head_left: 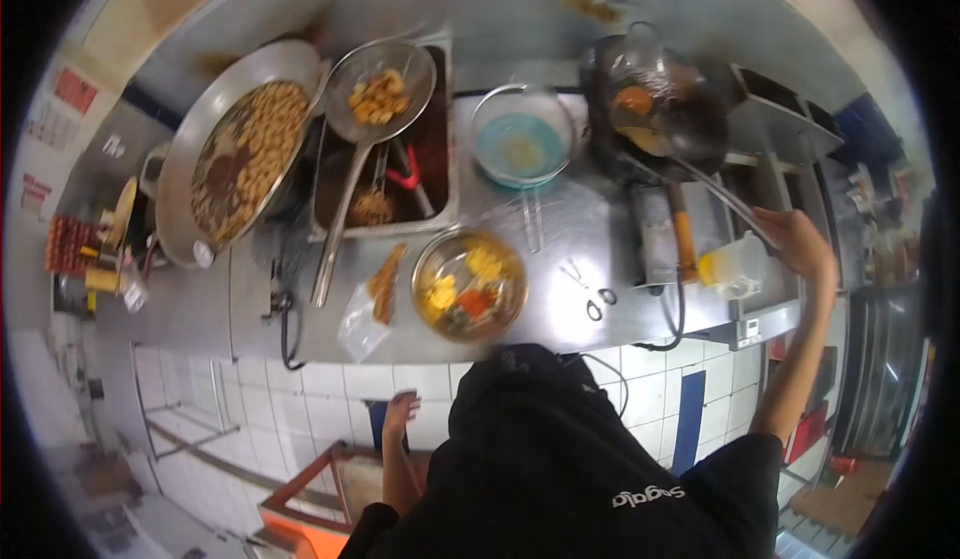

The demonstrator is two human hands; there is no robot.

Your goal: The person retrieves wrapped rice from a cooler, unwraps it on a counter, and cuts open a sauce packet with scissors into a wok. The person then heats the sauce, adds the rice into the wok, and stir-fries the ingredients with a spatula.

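Note:
My right hand [800,244] is closed around the end of a long-handled metal cooking utensil [722,193]. The other end reaches into the dark wok [700,124] at the back right; its head is hard to make out. Something orange and tan [634,101] shows in the wok. Under the right hand stands a clear plastic jug [738,267] with a yellowish edge. My left hand [400,414] hangs below the counter's front edge, fingers loosely apart and holding nothing. Nearest it on the counter are a clear plastic bag [366,331] and a metal bowl [518,304] with yellow and red ingredients.
A large pan [180,194] of brown pieces in liquid stands at left. A strainer [345,214] with fried pieces rests over a rectangular fryer [450,194], where red-handled tongs [407,171] lie. A sieve [530,199] sits over a blue-green bowl. A wooden handle [684,234] juts out below the wok.

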